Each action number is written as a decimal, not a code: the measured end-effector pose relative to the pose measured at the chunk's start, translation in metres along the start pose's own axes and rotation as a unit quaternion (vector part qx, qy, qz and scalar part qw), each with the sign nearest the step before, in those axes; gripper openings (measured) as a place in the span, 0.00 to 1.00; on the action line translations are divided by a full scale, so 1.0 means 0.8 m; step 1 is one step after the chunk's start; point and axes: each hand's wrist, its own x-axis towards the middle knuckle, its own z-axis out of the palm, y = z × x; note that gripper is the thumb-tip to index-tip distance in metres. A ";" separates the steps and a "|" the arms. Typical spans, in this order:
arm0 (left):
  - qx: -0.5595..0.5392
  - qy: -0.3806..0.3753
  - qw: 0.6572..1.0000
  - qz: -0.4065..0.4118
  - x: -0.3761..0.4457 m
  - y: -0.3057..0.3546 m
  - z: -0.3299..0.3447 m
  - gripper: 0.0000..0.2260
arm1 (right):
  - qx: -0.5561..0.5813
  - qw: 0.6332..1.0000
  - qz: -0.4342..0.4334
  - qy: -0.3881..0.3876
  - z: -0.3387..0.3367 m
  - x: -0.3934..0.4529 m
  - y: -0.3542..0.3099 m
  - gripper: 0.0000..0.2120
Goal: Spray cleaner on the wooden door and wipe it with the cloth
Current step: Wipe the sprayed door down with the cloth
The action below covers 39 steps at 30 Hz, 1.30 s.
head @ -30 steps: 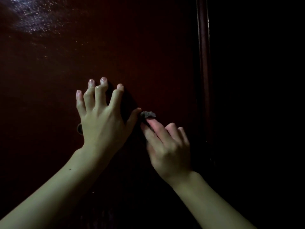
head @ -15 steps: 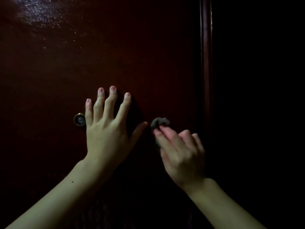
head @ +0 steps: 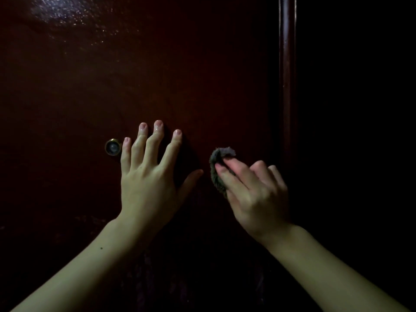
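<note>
Now dark room, glossy red-brown door, wet sheen top left. Left hand splayed flat beside peephole. Right hand pinches grey cloth against door near frame.

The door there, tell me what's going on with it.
A person is wiping the dark wooden door. The right hand presses a small grey cloth to the panel near its right edge. The left hand lies flat on the door, fingers spread, beside the peephole. Wet droplets glisten at upper left.
</note>
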 end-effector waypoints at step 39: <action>-0.030 0.000 0.999 0.043 -0.040 -0.012 -0.002 0.20 | -0.028 0.983 0.177 0.030 0.002 -0.001 -0.024 0.16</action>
